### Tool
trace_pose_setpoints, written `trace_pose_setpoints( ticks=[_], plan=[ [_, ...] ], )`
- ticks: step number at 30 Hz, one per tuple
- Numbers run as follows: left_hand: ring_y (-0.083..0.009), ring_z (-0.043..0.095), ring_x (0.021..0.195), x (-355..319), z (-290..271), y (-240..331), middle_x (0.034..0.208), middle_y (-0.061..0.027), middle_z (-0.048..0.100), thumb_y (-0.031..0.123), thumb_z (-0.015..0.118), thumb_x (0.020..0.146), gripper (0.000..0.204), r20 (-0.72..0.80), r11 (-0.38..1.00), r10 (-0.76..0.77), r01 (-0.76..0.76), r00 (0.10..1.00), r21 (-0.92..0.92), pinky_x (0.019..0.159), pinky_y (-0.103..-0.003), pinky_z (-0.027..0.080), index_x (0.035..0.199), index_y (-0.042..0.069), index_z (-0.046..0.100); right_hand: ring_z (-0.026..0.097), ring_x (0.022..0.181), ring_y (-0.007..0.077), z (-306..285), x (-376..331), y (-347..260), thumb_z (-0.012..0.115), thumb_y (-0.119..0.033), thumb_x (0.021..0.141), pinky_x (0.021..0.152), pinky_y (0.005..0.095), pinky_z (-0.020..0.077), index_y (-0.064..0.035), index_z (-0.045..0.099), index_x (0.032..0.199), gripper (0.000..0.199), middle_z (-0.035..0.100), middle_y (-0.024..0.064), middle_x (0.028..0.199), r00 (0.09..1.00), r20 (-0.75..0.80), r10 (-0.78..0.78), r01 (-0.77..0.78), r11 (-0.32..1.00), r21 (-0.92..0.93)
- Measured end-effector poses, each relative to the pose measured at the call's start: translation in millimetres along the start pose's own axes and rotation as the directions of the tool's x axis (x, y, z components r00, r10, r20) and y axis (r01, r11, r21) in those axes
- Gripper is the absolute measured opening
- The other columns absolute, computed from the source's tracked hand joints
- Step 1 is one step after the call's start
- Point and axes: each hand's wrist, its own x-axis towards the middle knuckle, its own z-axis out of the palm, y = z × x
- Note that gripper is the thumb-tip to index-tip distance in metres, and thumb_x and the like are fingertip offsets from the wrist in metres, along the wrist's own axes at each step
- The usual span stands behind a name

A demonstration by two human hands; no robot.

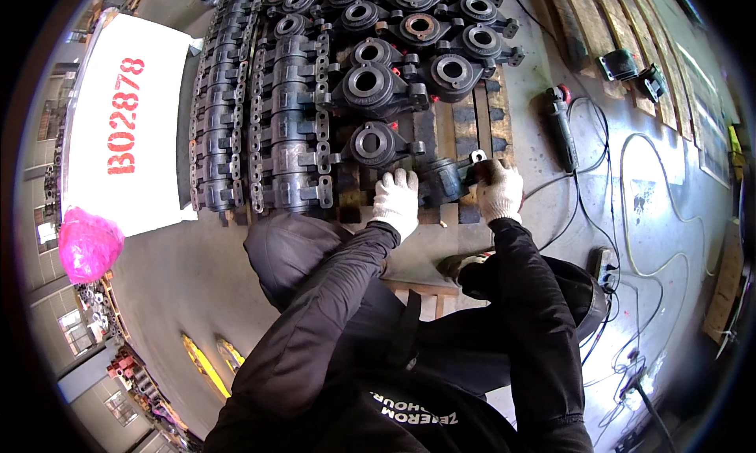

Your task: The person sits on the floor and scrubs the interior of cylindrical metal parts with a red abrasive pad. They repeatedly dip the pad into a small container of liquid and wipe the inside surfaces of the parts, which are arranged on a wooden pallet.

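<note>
On the near edge of the pallet, a black metal casting [443, 181] with a rounded body and a light bare-metal lug lies between my hands. My right hand [502, 192], in a white knit glove, is closed on its right end; the fingertips are partly hidden in shadow. My left hand [397, 203], gloved alike, has its fingers curled at the casting's left end, where the exact grip is hidden. Just beyond my left fingers sits a similar casting with a round bored ring [372, 144]. More ringed castings [368, 80] stand in rows behind it.
Two long rows of linked black castings [291, 130] fill the pallet's left side. An angle grinder [561, 130] with its cable lies on the floor to the right. Beyond it, two black parts [618, 65] rest on wooden planks [591, 20]. A white panel [150, 83] stands left.
</note>
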Motion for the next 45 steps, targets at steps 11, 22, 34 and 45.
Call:
trace_pose_setpoints(
  ticks=[11,22,34,45],
  plan=[
    [-0.0369,0.054,0.115,7.0,21.6,-4.3,0.129,-0.0194,0.054,0.019,0.072,0.075,0.071,-0.037,1.000,0.013,-0.012,0.999,0.024,0.093,-0.047,0.049,0.139,0.000,0.050,0.065,0.093,0.0408,7.8,1.5,12.0,0.073,-0.014,0.075,0.080,0.0511,0.0517,-0.0090,0.068,0.092,0.018,0.069,0.0161,0.096,0.999,0.036,-0.013,0.018,0.987,-0.157],
    [-0.0373,0.054,0.117,2.2,-13.9,-1.1,0.133,-0.0210,0.052,0.017,0.075,0.071,0.075,0.056,0.999,0.004,-0.002,0.998,-0.033,0.096,-0.046,0.049,0.139,0.000,0.048,0.065,0.096,0.0404,-23.1,-10.9,3.5,0.071,-0.014,0.085,0.082,0.0511,0.0521,-0.0143,0.074,0.102,0.017,0.070,0.0146,0.097,0.997,0.061,-0.038,0.042,0.997,-0.066],
    [-0.0336,0.057,0.104,-7.4,19.0,9.6,0.118,-0.0166,0.056,0.017,0.069,0.079,0.049,-0.049,0.990,-0.136,0.135,0.989,-0.035,0.084,-0.045,0.050,0.124,0.005,0.055,0.065,0.090,0.0391,-4.9,8.8,-17.7,0.073,-0.010,0.078,0.079,0.0476,0.0528,-0.0140,0.076,0.095,0.018,0.069,0.0131,0.095,1.000,0.012,-0.009,0.009,1.000,0.021],
    [-0.0337,0.054,0.111,-5.3,18.2,7.4,0.127,-0.0170,0.053,0.022,0.077,0.072,0.076,0.004,0.997,-0.075,0.075,0.997,-0.033,0.090,-0.044,0.046,0.140,0.001,0.050,0.066,0.105,0.0397,9.3,41.8,-6.0,0.075,-0.019,0.084,0.089,0.0487,0.0553,-0.0156,0.072,0.109,0.025,0.070,0.0129,0.112,0.977,0.212,0.016,-0.027,0.998,0.052]
  ],
)
